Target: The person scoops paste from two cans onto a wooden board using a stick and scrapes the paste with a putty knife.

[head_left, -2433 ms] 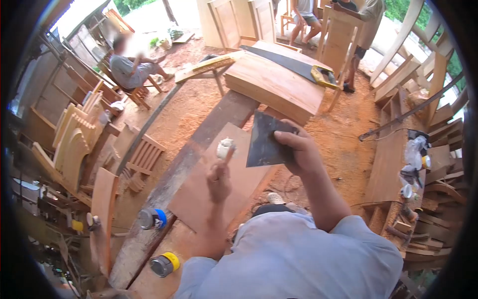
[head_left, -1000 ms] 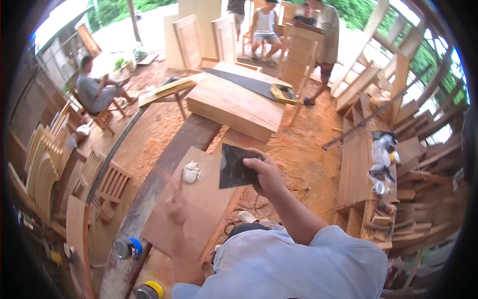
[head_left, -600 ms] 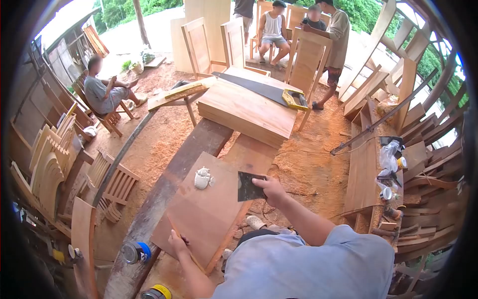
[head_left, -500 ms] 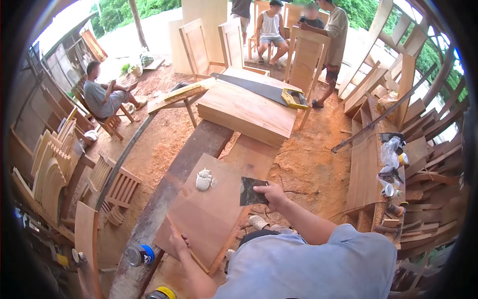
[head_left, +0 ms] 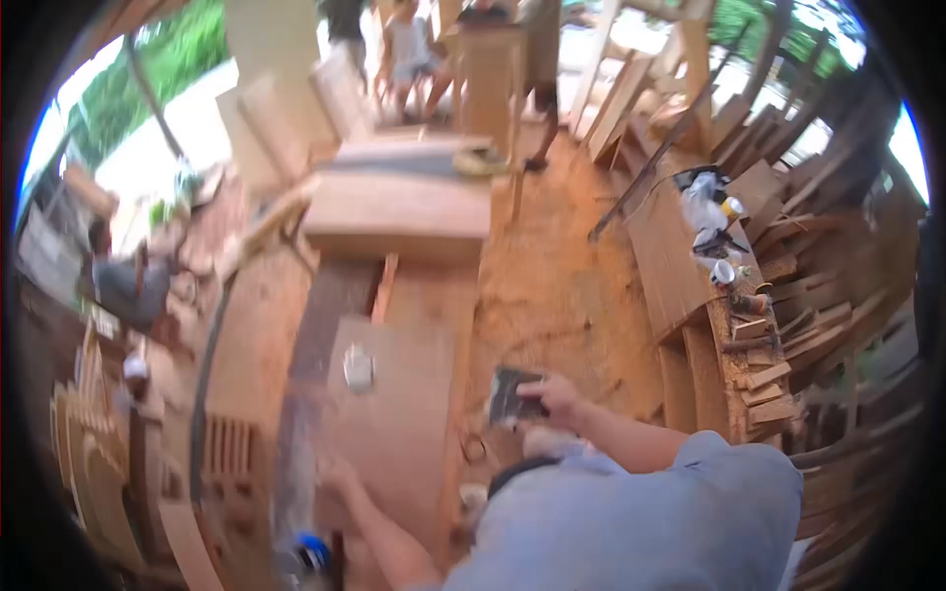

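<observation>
Nearest the body, just short of the left hand, stands a can with a blue band (head_left: 312,550); blur hides what is in it. The left hand (head_left: 338,475) is at the near part of the left edge of a wide brown board (head_left: 404,404); the hand is smeared by motion, so I cannot tell whether its fingers are closed. The board lies flat on the tabletop (head_left: 424,295), stretching ahead of the left hand, and looks thin, stiff and fairly light, best taken by its two long edges.

To the right of the board, the right hand (head_left: 552,399) grips a dark, flat scraper (head_left: 508,396), its thumb across the face. The scraper is likely light and stiff, easiest held by the side the right hand has.

Ahead of the left hand, on the board, sits a lump of white paste (head_left: 359,365), probably soft and sticky, better lifted with a blade than pinched.

Farther out, to the right of the right hand, a shelf unit (head_left: 665,256) carries a white cup (head_left: 722,272), a clear plastic bag (head_left: 702,202) and a yellow-banded tub (head_left: 731,208); their contents cannot be made out.

Beyond both hands, a saw (head_left: 394,165) lies on a stack of boards (head_left: 399,207).
</observation>
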Motion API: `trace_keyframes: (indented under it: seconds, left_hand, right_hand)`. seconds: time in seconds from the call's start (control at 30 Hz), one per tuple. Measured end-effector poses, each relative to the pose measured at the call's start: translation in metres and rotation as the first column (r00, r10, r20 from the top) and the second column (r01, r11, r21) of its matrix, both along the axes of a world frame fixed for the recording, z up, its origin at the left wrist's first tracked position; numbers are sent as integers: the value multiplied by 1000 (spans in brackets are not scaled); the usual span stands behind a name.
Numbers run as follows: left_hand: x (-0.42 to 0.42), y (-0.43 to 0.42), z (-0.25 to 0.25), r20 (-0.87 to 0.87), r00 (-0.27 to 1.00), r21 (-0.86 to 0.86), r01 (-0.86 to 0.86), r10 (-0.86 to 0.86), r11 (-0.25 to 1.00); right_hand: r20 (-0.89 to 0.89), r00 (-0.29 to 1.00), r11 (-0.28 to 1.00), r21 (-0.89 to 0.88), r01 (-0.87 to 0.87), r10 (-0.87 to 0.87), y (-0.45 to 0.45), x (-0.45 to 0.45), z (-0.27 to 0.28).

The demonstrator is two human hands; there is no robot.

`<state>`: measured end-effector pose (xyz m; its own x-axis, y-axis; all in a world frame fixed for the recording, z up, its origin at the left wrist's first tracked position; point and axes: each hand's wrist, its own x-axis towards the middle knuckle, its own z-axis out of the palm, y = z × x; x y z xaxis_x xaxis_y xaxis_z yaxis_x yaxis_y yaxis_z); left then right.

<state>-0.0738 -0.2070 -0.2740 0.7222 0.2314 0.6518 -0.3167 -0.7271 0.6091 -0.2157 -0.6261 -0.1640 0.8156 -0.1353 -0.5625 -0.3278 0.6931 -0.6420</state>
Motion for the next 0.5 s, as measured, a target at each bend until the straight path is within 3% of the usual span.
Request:
trace_keyframes:
  seconds: [0.03,0.07,0.13,0.17,0.23,0.33,0.4,0.43,0.47,0.5]
  left_hand:
    - [-15,-9,17,-402,915,-36,-54,35,998]
    - [-37,-41,86,-699,588,368,-193,407,910]
    - [-28,-21,35,-601,696,268,-288,393,920]
    - [-20,-12,27,-641,643,304,-288,419,908]
    - [-10,3,18,-678,579,345,-293,453,892]
    - [-7,6,25,-686,571,326,-314,452,892]
    - [-11,0,36,-801,490,184,-345,344,920]
    - [-15,-7,44,-797,482,206,-350,364,914]
    - [-20,-21,51,-816,463,237,-276,345,932]
    - [-25,-35,55,-837,438,265,-198,327,944]
  right_hand:
    - [-5,1000,999,-27,21,-21,-7,-13,-11]
    - [-74,997,995,100,19,-12,-17,-35,-8]
    - [-134,987,994,59,95,-87,-16,-45,17]
    - [-159,985,994,68,80,-69,-19,-42,14]
    - [-84,986,987,-77,141,-148,-28,-39,4]
    - [-28,999,988,-151,40,-44,-41,-18,12]
    - [3,1000,984,-180,11,-11,-45,-4,11]
    - [47,999,959,-284,-11,26,-48,2,6]
    - [91,994,922,-387,-27,68,-51,10,0]
    - [84,994,929,-369,-37,73,-53,19,-14]
